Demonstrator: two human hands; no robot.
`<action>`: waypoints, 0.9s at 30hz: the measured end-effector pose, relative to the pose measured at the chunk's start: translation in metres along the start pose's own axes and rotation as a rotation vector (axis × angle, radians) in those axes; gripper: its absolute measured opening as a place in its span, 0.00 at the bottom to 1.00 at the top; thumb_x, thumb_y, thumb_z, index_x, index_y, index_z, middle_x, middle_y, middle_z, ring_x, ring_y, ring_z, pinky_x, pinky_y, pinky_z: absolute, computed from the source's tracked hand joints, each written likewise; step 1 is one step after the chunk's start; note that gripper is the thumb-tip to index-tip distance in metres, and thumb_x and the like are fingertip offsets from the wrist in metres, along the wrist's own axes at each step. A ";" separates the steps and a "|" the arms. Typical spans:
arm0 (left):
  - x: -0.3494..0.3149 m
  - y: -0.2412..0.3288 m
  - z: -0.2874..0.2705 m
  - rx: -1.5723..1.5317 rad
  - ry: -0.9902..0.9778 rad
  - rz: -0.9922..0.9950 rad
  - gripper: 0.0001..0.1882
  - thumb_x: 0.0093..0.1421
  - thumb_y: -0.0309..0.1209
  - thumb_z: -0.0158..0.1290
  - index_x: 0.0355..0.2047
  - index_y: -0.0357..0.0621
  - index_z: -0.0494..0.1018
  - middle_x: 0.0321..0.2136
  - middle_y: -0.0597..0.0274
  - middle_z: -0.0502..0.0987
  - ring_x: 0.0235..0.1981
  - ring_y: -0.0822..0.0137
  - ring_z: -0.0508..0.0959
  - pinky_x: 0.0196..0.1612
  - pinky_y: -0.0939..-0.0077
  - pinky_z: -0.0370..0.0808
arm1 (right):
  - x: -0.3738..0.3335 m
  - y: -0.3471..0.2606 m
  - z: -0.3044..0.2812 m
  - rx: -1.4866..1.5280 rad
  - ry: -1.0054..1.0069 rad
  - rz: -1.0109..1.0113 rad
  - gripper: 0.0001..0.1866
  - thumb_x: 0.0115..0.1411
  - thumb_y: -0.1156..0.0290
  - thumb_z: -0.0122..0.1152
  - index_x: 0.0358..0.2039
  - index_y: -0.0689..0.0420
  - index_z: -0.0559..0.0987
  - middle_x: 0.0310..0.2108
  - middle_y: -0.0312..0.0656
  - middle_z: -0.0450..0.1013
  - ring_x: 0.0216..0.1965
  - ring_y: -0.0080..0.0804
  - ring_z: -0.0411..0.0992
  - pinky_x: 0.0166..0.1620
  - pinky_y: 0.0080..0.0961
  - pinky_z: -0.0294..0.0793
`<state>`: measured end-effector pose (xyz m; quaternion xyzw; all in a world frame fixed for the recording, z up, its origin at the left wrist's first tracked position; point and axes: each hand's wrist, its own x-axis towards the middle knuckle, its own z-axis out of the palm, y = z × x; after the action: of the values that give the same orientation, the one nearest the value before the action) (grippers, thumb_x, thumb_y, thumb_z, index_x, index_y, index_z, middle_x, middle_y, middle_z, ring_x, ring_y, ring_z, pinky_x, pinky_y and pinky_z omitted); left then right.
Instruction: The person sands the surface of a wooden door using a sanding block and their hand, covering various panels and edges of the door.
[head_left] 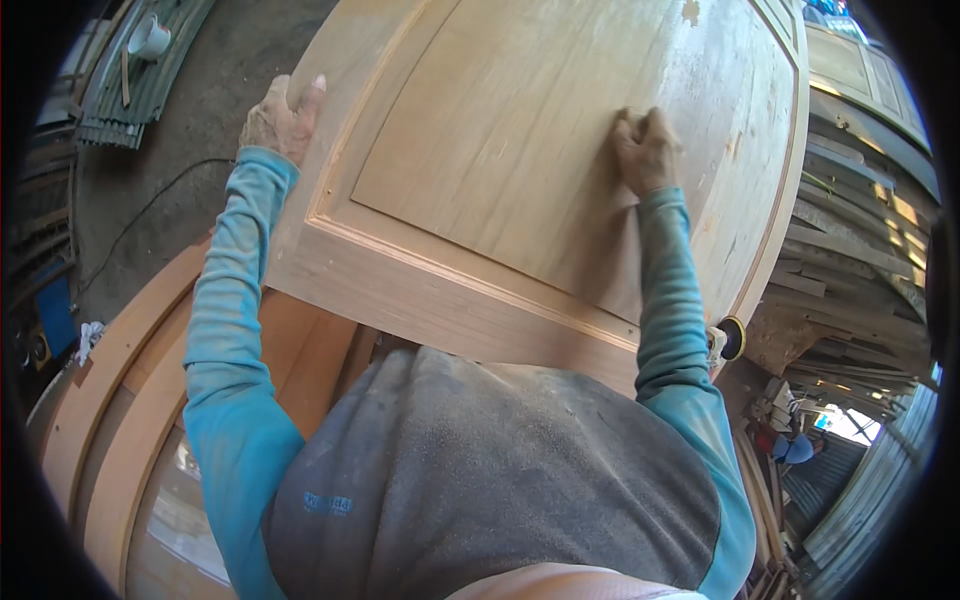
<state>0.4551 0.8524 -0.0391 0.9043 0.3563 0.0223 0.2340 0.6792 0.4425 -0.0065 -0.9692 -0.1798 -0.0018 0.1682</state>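
A pale wooden panel door lies flat before me, with a raised centre panel and a moulded frame. My left hand grips its left edge, thumb on the upper side and fingers curled at the rim. On the right half of the panel, my right hand is closed, its fingers bunched and pressed to the wood. Whatever those fingers may hold is hidden beneath them. Whitish patches mark the panel's surface beyond this hand.
A sander-like tool with a round yellow-edged pad sits by the door's near right corner. Curved wooden frames stand at lower left. Stacked boards line the right side. A white mug rests on corrugated sheets; a cable crosses the floor.
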 end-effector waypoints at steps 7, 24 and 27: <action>-0.016 0.033 0.024 0.032 0.423 0.590 0.37 0.62 0.46 0.59 0.65 0.36 0.66 0.65 0.38 0.66 0.67 0.40 0.66 0.67 0.51 0.64 | -0.095 0.086 -0.043 0.291 0.217 0.095 0.13 0.62 0.65 0.66 0.34 0.61 0.75 0.23 0.42 0.73 0.22 0.27 0.74 0.25 0.29 0.73; 0.018 0.342 0.173 0.402 -0.168 0.587 0.52 0.66 0.71 0.32 0.77 0.47 0.40 0.78 0.53 0.37 0.78 0.54 0.34 0.77 0.58 0.30 | -0.210 0.130 -0.041 0.555 0.341 0.386 0.14 0.57 0.65 0.71 0.33 0.60 0.77 0.24 0.49 0.75 0.24 0.42 0.76 0.30 0.37 0.74; 0.057 0.379 0.186 0.400 -0.118 0.494 0.51 0.66 0.70 0.32 0.77 0.48 0.40 0.78 0.54 0.37 0.78 0.54 0.34 0.77 0.57 0.30 | -0.211 0.136 -0.036 0.557 0.396 0.375 0.15 0.55 0.64 0.72 0.34 0.59 0.76 0.24 0.48 0.74 0.23 0.45 0.76 0.29 0.38 0.74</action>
<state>0.7761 0.5731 -0.0450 0.9913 0.1090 -0.0445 0.0595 0.5315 0.2377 -0.0303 -0.8834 0.0430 -0.1092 0.4537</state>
